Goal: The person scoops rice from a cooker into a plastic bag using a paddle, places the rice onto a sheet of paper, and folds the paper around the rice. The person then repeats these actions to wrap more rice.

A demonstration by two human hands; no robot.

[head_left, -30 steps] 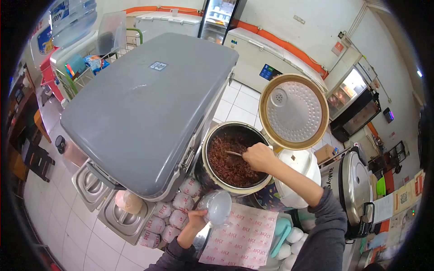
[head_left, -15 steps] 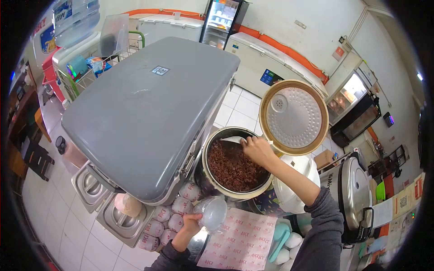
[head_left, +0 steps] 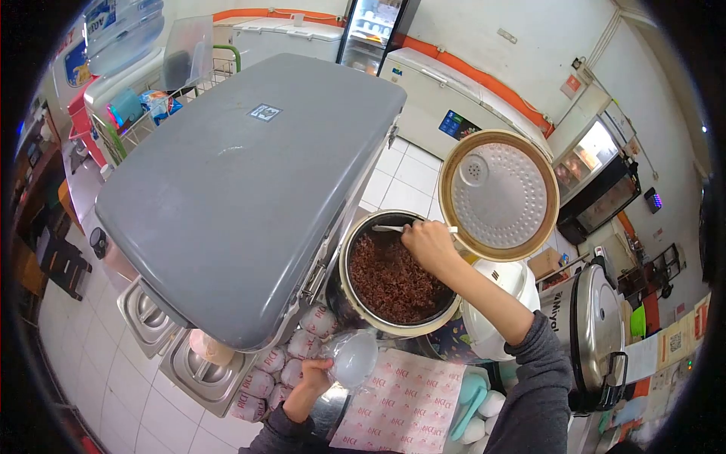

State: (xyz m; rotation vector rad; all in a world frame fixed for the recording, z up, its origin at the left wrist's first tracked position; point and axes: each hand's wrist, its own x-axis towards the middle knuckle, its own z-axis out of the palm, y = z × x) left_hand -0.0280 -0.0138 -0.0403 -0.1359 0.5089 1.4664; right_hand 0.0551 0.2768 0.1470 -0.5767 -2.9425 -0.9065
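Note:
My right hand [head_left: 428, 244] is closed around a white rice paddle [head_left: 389, 228] inside the rim of an open rice cooker [head_left: 345, 291]. Dark reddish-brown rice [head_left: 397, 284] fills much of its pot. Lower down, my left hand [head_left: 316, 376] grips a small pale bowl [head_left: 354, 360] with clear plastic film around it. Beside that hand lie several round bundles [head_left: 305, 344] in paper printed "RICE". A stack of pink-printed wrapping paper [head_left: 397, 401] lies to the right of the bowl. The cooker's lid [head_left: 499, 195] stands raised behind my right hand.
A large grey insulated box [head_left: 249, 197] stands close on the left, with steel lidded pans [head_left: 198, 371] below it. At right are a white-lidded container [head_left: 503, 303] and a big steel cooker [head_left: 597, 325]. Teal tongs [head_left: 470, 405] and white rounded pieces [head_left: 491, 403] lie near the paper.
The paddle has turned flatter and sits a little higher at the pot's far rim, in my right hand. My left hand and the bowl have barely shifted. The view has tilted slightly.

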